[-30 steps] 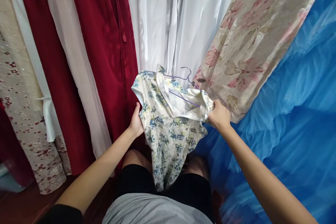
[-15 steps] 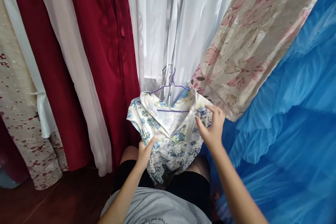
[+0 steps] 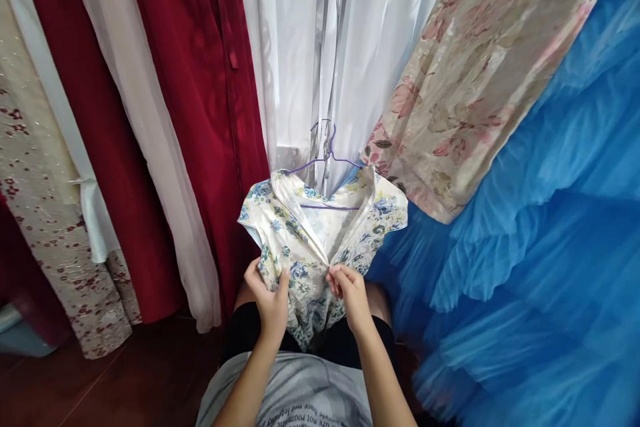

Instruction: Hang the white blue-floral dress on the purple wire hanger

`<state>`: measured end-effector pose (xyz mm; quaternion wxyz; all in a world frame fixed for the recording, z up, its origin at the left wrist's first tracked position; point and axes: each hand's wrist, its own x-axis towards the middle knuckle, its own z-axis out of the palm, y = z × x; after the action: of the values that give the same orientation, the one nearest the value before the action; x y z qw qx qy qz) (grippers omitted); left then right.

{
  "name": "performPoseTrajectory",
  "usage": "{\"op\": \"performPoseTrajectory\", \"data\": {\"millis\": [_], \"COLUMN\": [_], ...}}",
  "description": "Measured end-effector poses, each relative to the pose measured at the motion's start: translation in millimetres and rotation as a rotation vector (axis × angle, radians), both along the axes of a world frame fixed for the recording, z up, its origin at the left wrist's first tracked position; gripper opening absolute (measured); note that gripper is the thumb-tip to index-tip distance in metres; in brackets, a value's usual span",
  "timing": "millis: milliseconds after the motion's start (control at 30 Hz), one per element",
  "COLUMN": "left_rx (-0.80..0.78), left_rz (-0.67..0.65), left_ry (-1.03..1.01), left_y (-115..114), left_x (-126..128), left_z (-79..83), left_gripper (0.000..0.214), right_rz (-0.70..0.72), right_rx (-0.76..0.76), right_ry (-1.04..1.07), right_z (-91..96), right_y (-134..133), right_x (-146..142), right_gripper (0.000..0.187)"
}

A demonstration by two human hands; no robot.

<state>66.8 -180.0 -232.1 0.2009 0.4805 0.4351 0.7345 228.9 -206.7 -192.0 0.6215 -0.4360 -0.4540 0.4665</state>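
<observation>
A white floral dress (image 3: 300, 270) with blue and yellow flowers and short cap sleeves lies over my lap, its lower end bunched and partly hidden. Inside its neck sits a thin purple hanger (image 3: 345, 161), whose hook points up toward the white cloth. My left hand (image 3: 270, 297) grips the dress at its left side, thumb on top and fingers partly behind the fabric. At the bottom point of the V-shaped opening, my right hand (image 3: 347, 287) is closed in a pinch. Whether a small zip pull is between those fingertips is too small to tell.
Long garments hang around me: dark red cloth (image 3: 190, 80), white cloth (image 3: 385, 33), a beige floral piece (image 3: 465, 80) and blue ruffled tulle (image 3: 545, 247). A pale container (image 3: 25, 333) stands on the dark tiled floor (image 3: 115, 373) at left.
My right hand has moved down and left from the right shoulder, going from open to pinched at the V's base. My left hand has shifted slightly left, still on the dress.
</observation>
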Motion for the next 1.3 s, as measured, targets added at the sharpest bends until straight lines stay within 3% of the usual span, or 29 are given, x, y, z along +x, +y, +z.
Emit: {"op": "performPoseTrajectory", "data": {"millis": [67,133,200,267,367,433,600,667,767,867,1033,1100,1167,1300], "left_rx": [0.167,0.197,0.129,0.083,0.093,0.068,-0.023,-0.054,-0.070,0.022,0.228,0.324,0.405,0.486], "left_rz": [0.059,-0.132,-0.353,-0.443,-0.495,-0.549,-0.568,-0.585,-0.638,-0.615,-0.472,-0.443,-0.374,-0.229], "left_ry": [0.186,0.369,0.458,0.493,0.589,0.669,0.851,0.913,0.931,0.829,0.596,0.652,0.711,0.665], "left_y": [-2,-4,-3,-2,1,2,1,0,2,19,71,86,93,94], "left_x": [11,28,45,56,55,47,26,18,9,5,19,29,39,44], "left_z": [-9.6,-17.0,-19.1,-15.7,-5.2,2.3,9.3,6.1,7.8,40.0,149.4,183.7,204.2,222.1], "left_gripper": [0.065,0.053,0.028,0.006,0.015,0.017,0.017,0.017,0.013,0.013,0.042,0.033,0.023,0.018], "right_rz": [0.054,0.098,0.117,0.100,-0.001,-0.046,-0.005,-0.003,0.005,0.005,0.017,0.027,-0.013,-0.240], "right_rx": [-0.033,-0.022,-0.017,-0.037,-0.053,-0.015,0.032,0.052,0.115,0.173,0.254,0.290,0.312,0.320], "right_ry": [-0.029,-0.082,-0.129,-0.148,-0.078,0.000,0.058,0.075,0.057,-0.020,-0.244,-0.320,-0.403,-0.622], "right_z": [-1.8,-2.9,0.0,10.0,43.6,78.5,170.8,189.6,192.1,180.6,172.7,172.0,166.9,138.4], "right_y": [-10,-18,-22,-19,3,29,96,107,104,92,80,81,86,98], "right_x": [3,5,8,14,26,32,33,29,25,26,35,38,38,26], "right_gripper": [0.034,0.033,0.032,0.030,0.030,0.030,0.017,0.015,0.017,0.022,0.028,0.030,0.030,0.025]}}
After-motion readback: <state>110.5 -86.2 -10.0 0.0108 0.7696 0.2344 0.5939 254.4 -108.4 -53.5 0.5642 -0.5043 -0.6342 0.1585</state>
